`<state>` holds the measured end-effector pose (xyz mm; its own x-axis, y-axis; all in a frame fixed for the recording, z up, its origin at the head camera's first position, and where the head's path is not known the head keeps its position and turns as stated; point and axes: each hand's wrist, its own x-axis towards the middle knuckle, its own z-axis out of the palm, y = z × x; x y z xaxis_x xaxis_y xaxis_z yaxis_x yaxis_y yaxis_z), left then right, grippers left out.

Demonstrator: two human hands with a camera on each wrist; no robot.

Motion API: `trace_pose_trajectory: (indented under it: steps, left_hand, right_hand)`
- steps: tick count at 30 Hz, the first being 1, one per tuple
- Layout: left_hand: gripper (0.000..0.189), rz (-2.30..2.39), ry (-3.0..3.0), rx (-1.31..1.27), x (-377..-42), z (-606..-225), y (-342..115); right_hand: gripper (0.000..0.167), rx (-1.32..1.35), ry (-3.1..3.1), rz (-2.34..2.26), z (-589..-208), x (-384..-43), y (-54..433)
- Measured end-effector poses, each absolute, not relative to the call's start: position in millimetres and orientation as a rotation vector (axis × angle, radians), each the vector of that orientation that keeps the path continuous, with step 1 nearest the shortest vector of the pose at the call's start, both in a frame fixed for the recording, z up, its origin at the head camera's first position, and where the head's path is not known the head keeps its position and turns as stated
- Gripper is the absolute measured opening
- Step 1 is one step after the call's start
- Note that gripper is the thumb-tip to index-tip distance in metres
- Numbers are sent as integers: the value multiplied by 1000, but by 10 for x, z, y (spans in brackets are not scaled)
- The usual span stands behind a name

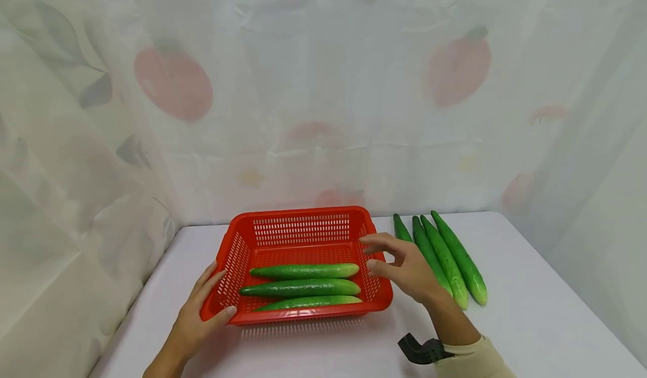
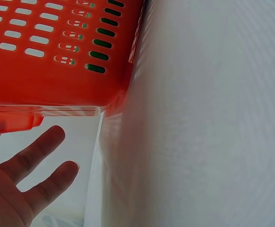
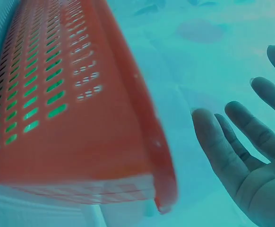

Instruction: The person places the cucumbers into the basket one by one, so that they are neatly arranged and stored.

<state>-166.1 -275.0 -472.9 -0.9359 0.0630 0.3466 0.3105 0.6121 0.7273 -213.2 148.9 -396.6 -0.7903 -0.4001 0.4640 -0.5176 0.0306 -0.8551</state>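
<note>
A red perforated plastic basket (image 1: 303,315) stands on the table with three green cucumbers (image 1: 300,288) lying across its front half. My left hand (image 1: 194,324) is at the basket's left front corner, thumb and fingers spread. In the left wrist view, two straight fingers (image 2: 33,153) stand clear of the basket wall; whether the thumb touches the rim, I cannot tell. At the right rim, my right hand (image 1: 404,263) has its fingers loosely bent, holding nothing. The right wrist view shows a gap between those fingers (image 3: 215,142) and the basket (image 3: 114,156).
Several more cucumbers (image 1: 457,249) lie side by side on the white table (image 1: 531,310), right of the basket and partly behind my right hand. A pale fruit-print curtain (image 1: 313,86) hangs behind the table and along its left side. A dark strap (image 1: 424,351) circles my right wrist.
</note>
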Motion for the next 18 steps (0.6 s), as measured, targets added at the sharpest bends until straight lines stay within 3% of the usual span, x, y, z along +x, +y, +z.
trace_pose_trajectory:
  steps: [18]
  left_hand:
    - [68, -1220, -2562, -300, -1657, -4727, -2751]
  right_hand:
    - [41, 837, -2062, 1686, -3789, -1936, 1968]
